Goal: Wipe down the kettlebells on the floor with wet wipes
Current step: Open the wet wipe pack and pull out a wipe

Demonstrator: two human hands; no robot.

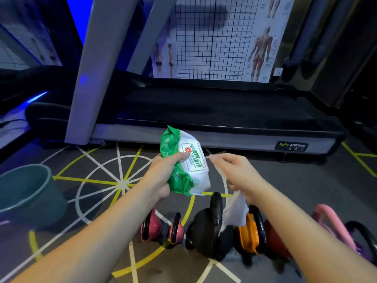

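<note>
Above the kettlebells (212,231), before a treadmill (214,111), left grip (163,174) clasps the wipes pack (189,166), right grip (238,172) pinches a wipe (234,213).

Left hand (163,174) around wipes pack (186,162), right hand (240,174) pinching wet wipe (234,213) above kettlebells (212,231).

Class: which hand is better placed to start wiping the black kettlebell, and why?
Right, probably: the right hand holds the wipe over the black kettlebell, while the left hand grips the pack.

Green-and-white wipes pack (186,163), white wipe (235,211), pink (152,225), black (210,231), orange kettlebells (247,235), grey floor (61,201) with yellow-white lines
</note>
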